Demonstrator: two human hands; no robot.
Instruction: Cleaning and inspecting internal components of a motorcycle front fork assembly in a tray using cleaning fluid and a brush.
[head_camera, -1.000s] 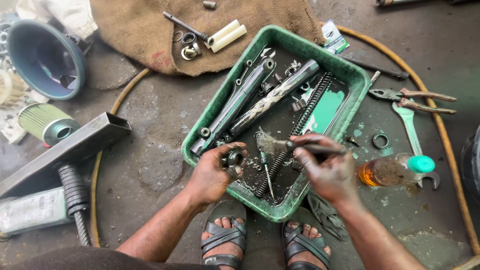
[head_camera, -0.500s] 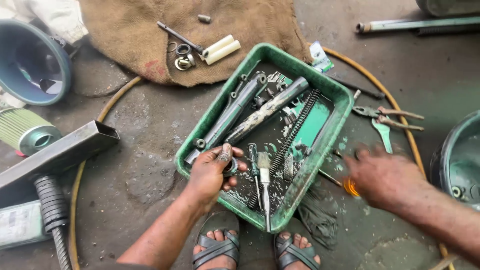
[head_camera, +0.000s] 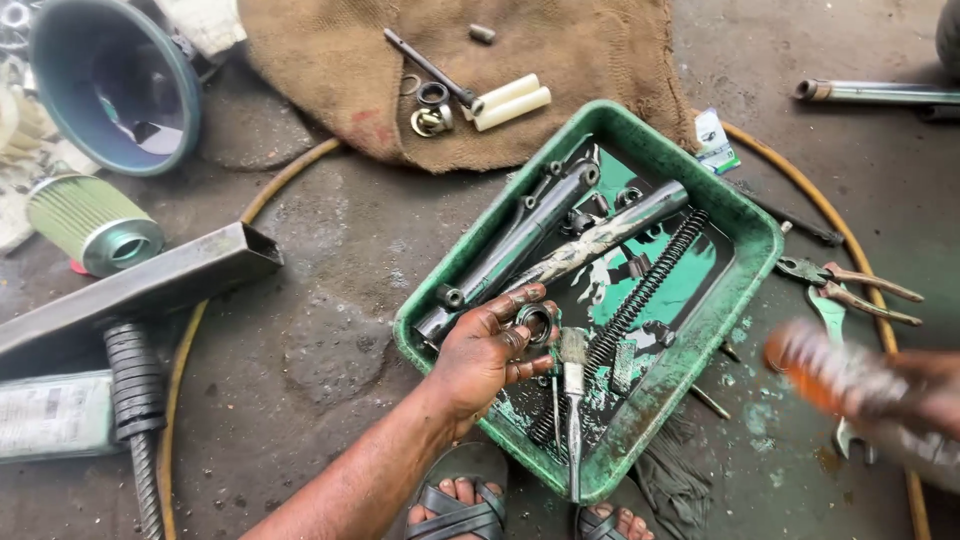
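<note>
My left hand (head_camera: 485, 352) reaches into a green plastic tray (head_camera: 745, 225) on the ground and holds a small greasy metal ring (head_camera: 535, 322) between its fingertips. A brush (head_camera: 572, 390) lies in the tray just right of that hand. The tray also holds two long metal tubes (head_camera: 520, 245), a coil spring (head_camera: 650, 285) and small oily parts. My right hand (head_camera: 920, 400) is blurred at the right edge, outside the tray. It grips a clear bottle of orange liquid (head_camera: 815, 365), tilted toward the tray.
A burlap sack (head_camera: 330, 70) at the back carries white cylinders (head_camera: 510, 100), a rod and rings. A blue bowl-shaped shell (head_camera: 110, 80), a green filter (head_camera: 90, 225) and a square metal tube (head_camera: 140, 285) lie left. Pliers (head_camera: 850, 280) lie right. My sandalled feet (head_camera: 460, 505) are below.
My right hand let go of the brush, which now lies in the tray, moved right out of the tray and picked up the orange-liquid bottle. My left hand kept the ring.
</note>
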